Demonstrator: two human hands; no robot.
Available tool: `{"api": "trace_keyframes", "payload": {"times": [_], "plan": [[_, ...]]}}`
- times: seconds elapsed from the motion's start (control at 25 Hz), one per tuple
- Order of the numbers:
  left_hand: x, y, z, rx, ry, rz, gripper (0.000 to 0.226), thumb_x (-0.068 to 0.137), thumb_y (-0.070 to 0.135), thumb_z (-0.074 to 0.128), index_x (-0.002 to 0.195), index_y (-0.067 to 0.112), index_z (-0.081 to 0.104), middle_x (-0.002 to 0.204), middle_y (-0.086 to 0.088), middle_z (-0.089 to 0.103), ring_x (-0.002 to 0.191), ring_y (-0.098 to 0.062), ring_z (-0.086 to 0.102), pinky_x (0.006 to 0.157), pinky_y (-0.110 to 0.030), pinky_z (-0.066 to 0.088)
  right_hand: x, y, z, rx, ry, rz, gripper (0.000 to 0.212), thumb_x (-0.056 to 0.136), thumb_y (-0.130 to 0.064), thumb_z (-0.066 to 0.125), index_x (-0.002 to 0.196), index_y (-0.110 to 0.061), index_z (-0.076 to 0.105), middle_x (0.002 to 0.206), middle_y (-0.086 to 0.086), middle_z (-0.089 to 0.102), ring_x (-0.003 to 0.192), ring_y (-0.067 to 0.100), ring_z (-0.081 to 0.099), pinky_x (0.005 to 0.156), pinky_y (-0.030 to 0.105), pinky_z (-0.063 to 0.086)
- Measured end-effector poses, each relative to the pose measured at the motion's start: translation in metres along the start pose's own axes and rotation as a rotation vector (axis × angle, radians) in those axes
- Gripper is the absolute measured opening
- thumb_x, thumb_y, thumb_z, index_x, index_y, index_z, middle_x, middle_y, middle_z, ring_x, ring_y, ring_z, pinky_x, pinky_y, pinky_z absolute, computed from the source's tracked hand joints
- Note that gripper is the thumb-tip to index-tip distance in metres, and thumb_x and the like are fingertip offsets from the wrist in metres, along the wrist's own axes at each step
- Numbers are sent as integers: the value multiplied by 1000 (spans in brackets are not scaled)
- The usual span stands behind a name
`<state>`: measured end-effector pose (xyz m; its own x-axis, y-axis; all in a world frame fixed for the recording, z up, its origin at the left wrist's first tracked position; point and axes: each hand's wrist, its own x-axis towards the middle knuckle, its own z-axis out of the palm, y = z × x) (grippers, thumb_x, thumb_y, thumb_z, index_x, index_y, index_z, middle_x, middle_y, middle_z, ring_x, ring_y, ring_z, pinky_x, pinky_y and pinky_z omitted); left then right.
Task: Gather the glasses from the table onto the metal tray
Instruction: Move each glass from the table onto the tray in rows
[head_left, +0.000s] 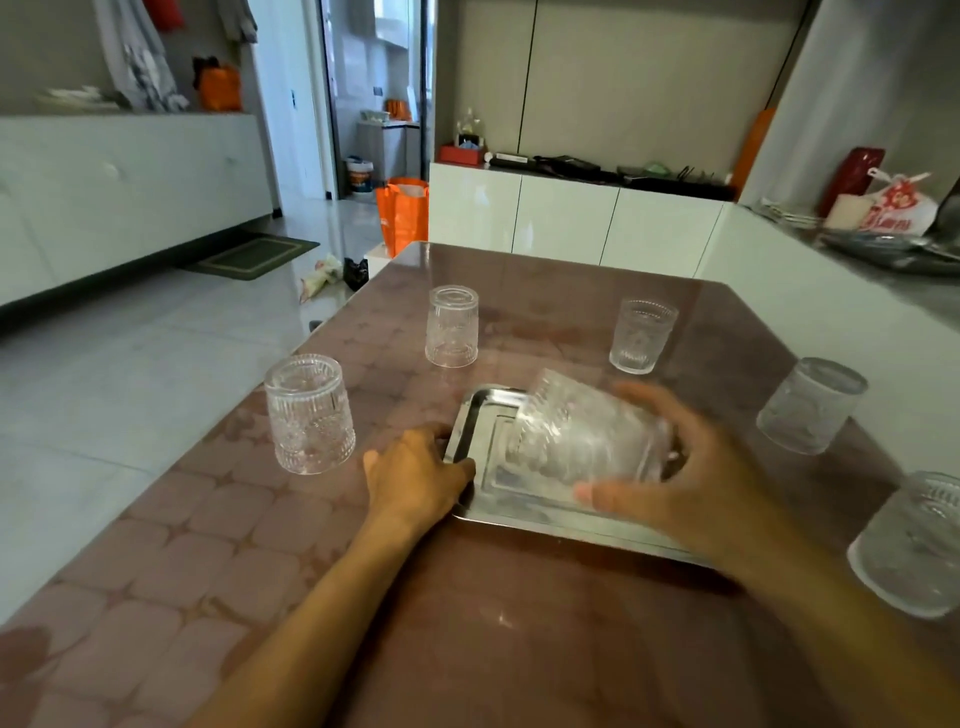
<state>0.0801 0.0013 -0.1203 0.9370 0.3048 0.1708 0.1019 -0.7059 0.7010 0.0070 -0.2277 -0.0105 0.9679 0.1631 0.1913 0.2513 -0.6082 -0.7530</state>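
Writing: a white plastic bag (903, 207) with red print sits on the counter at far right; its lettering is too blurred to read. No label shows on any glass.

Held glass (587, 434): clear, ribbed, motion-blurred, tilted well off upright above the metal tray (470, 415). Its long axis runs from upper left to lower right; I cannot tell which end is the mouth. The right hand (691, 467) is wrapped round it, fingers over the far side, thumb on the near side. Whether it touches the tray cannot be told.

The left hand (415, 473) lies on the table (208, 545), fingers curled together against the tray's left rim.

Five other glasses stand on the table, off the tray: left glass (310, 414) and rear glass (452, 326) upside down; rear right glass (643, 335) upright; right glass (810, 405) and near right glass (914, 545) both blurred, their way up unclear.
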Motion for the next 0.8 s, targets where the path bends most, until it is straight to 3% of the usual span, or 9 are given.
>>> {"api": "trace_keyframes", "payload": {"times": [0.08,0.2,0.36,0.48,0.8], "plan": [[1,0,0,4,4,-6,36,79,41,69,114,34,69,100,10,79,88,-13,64,88,-36,24,38,-4,-6,-1,67,-18,74,42,-72,80,108,-53,54,98,-25,66,83,-4,65,61,14,52],[2,0,1,18,12,-9,37,79,42,70,116,35,68,106,9,78,98,-14,67,86,-35,22,87,0,16,-40,78,-45,69,53,-58,83,110,-40,48,98,-18,59,86,6,61,67,31,54],[3,-2,1,24,-4,6,38,81,44,69,118,34,66,111,9,77,105,-16,67,86,-35,20,122,17,56,-236,42,-69,62,59,-48,84,106,-32,46,105,-8,59,85,15,59,60,27,44],[4,-3,0,24,-21,11,38,82,43,68,119,35,66,111,9,77,106,-15,66,87,-35,20,130,28,75,-263,86,-123,54,63,-46,84,101,-34,48,112,-4,61,87,17,58,65,30,48],[2,-1,-2,37,-27,-1,34,81,44,67,114,37,68,105,12,78,104,-15,66,85,-35,21,126,48,95,-246,123,-186,71,67,-40,85,120,-33,38,136,-2,55,94,12,53,70,27,42]]}}
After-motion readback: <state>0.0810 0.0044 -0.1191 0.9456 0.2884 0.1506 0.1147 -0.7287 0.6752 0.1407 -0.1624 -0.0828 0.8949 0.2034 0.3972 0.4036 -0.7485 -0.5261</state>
